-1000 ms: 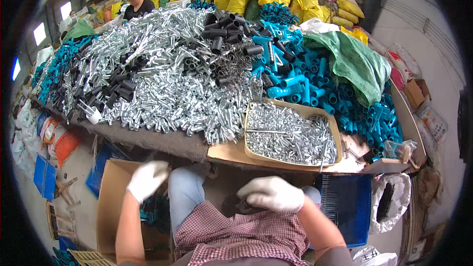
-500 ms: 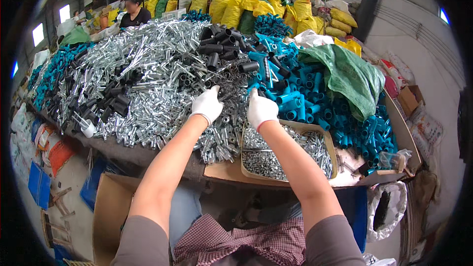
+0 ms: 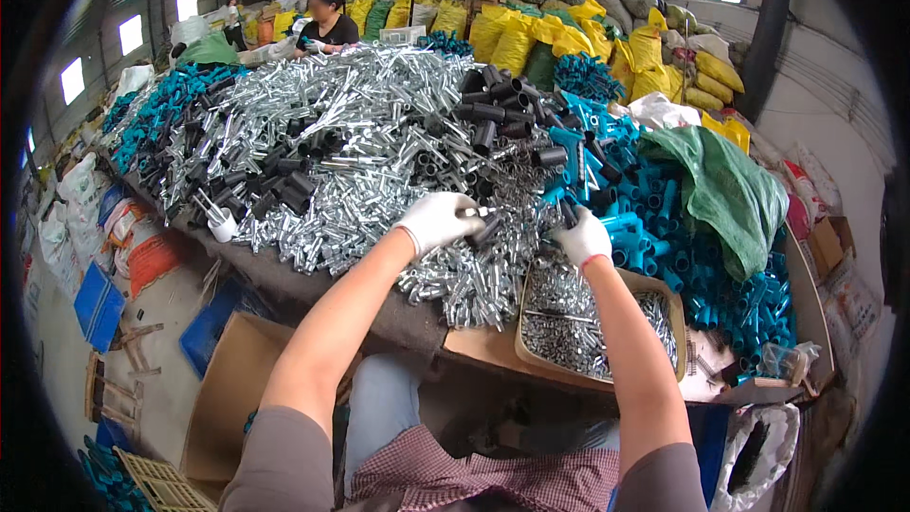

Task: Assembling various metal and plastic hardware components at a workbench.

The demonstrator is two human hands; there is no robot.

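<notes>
My left hand (image 3: 438, 223), in a white glove, is closed at the fingertips on a short black tube (image 3: 486, 229). A bit of shiny metal shows by its thumb and fingers. My right hand (image 3: 582, 239), also gloved, pinches a small dark piece (image 3: 569, 215) whose exact kind is hard to make out. Both hands are over the near side of a big heap of silvery metal tubes (image 3: 365, 171). Beneath my right forearm sits a shallow beige tray (image 3: 522, 341) full of small metal parts.
Teal plastic tubes (image 3: 654, 218) lie on the right, partly under a green sheet (image 3: 720, 190). More black tubes (image 3: 488, 109) top the heap. A white cup (image 3: 223, 226) stands at its left edge. Across the heap is another person (image 3: 327, 28); yellow sacks (image 3: 512, 38) are stacked behind.
The whole view has swung left, so the scene sits farther right. Both hands have gone from fingers resting at the heap to holding dark pieces.
</notes>
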